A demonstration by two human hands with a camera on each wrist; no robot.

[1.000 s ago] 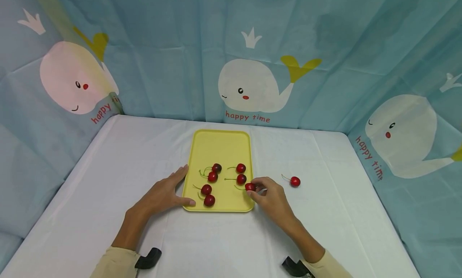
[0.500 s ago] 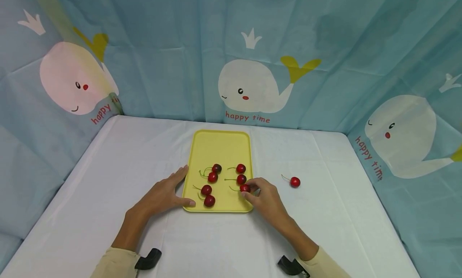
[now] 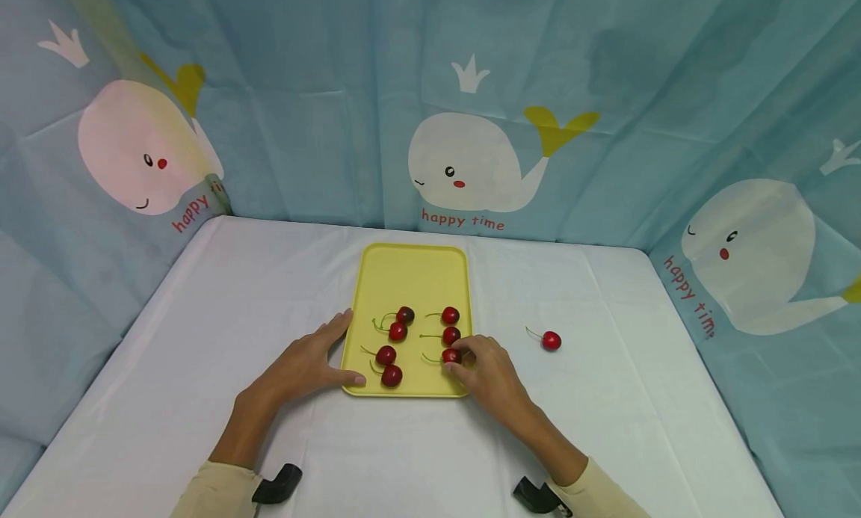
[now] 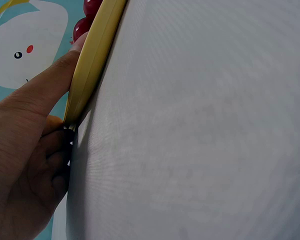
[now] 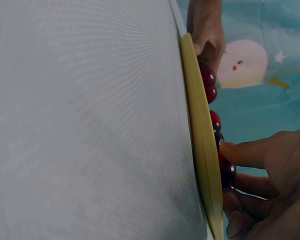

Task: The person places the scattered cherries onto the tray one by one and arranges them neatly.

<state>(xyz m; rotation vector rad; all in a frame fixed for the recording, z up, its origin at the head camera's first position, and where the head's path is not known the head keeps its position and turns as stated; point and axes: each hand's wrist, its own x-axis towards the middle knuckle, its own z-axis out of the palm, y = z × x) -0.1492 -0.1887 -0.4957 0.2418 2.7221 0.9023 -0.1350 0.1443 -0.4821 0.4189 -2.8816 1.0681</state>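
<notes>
A yellow tray lies on the white table with several dark red, green-stemmed cherries on it. My right hand reaches over the tray's right edge and pinches a cherry between thumb and fingers, low at the tray surface. That cherry also shows in the right wrist view. Two cherries lie just beyond it in a column. My left hand rests at the tray's left edge, fingers extended along it, thumb over the rim. Nearest that thumb are two cherries.
One loose cherry with its stem lies on the white tablecloth, right of the tray. Another pair of cherries sits at the tray's left middle. A blue whale-print curtain surrounds the table.
My right hand has carried the pinched cherry leftward and slightly nearer, from the tray's right edge into line below the two cherries there. The left hand stays in place.
</notes>
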